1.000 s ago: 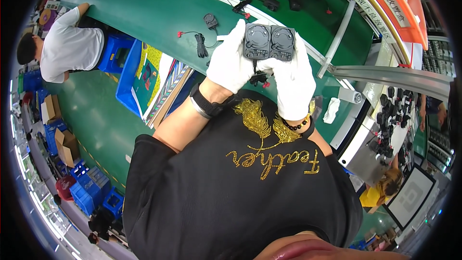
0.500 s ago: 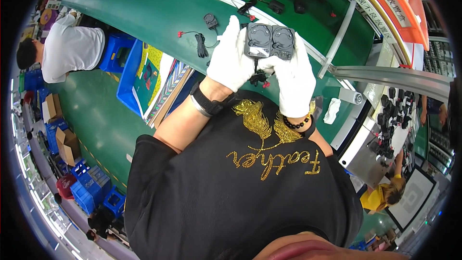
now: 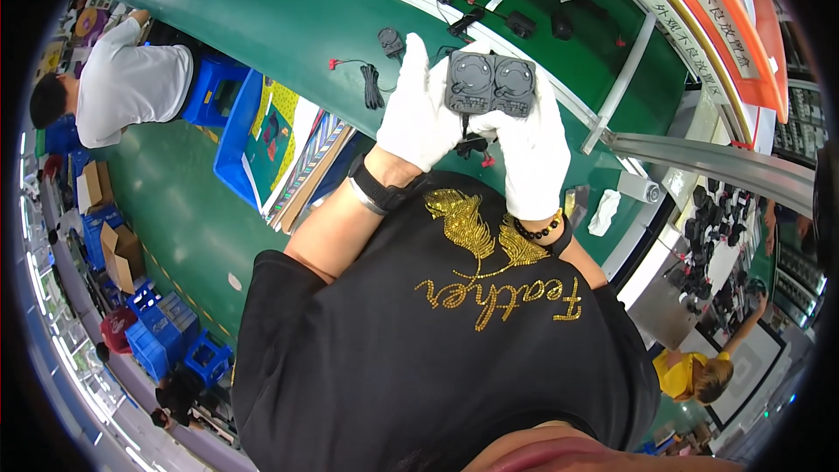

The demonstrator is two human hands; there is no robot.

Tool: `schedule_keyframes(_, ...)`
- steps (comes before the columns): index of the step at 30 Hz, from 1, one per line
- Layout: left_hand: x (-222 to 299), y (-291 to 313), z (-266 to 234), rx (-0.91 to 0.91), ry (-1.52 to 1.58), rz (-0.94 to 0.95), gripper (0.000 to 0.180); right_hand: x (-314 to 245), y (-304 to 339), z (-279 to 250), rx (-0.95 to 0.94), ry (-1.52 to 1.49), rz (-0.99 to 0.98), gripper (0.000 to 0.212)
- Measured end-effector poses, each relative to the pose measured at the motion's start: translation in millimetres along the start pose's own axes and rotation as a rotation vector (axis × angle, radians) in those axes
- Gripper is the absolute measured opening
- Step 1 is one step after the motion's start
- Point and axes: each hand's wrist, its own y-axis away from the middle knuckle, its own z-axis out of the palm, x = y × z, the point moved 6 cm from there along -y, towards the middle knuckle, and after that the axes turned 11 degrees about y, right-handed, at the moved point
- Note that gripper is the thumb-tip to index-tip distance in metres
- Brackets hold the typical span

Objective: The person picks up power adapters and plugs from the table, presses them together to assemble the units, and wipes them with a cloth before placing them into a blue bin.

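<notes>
Two black power adapters, a left one [image 3: 472, 76] and a right one [image 3: 514, 79], sit side by side between my white-gloved hands, flat faces up with round outlines on them. My left hand [image 3: 419, 121] is closed on the left adapter from its left side, thumb pointing away; its other fingers are mostly hidden beneath. At the right adapter, my right hand [image 3: 533, 153] grips the right side and near edge. A dark cable bundle [image 3: 472, 145] with a red-tipped end hangs below the adapters.
Another adapter [image 3: 391, 40] with a coiled cable [image 3: 372, 87] lies left on the green bench [image 3: 262, 13]. Beyond a metal rail, more adapters [image 3: 520, 24] lie on a green surface. A crumpled white cloth [image 3: 605, 211] is at right, and a metal bar [image 3: 717, 150] crosses there.
The two adapters have tilted slightly, and the shine on the left one's face has gone. Both hands keep their hold. The yellow-clad person at right has shifted an arm.
</notes>
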Motion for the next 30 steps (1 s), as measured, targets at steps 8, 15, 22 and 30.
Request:
schedule_keyframes(8,8.4,-3.3,-16.0,0.107,-0.162,0.042,0.044,27.4,-9.3,10.9,-0.063,0.182,0.049,0.062)
schedule_keyframes(15,29.7,6.9,-73.9,0.250,-0.068,0.066,0.036,76.0,-69.6,6.0,-0.556,0.232,-0.123,0.050)
schedule_keyframes(22,118.1,58.3,-45.5,0.126,0.062,0.467,0.050,199.3,-205.4,-73.8,-0.148,1.302,0.087,0.088)
schedule_keyframes(30,194.2,123.2,-15.2,-0.260,0.129,0.790,0.061,209.7,-221.1,-15.3,-0.354,1.351,-0.019,0.053)
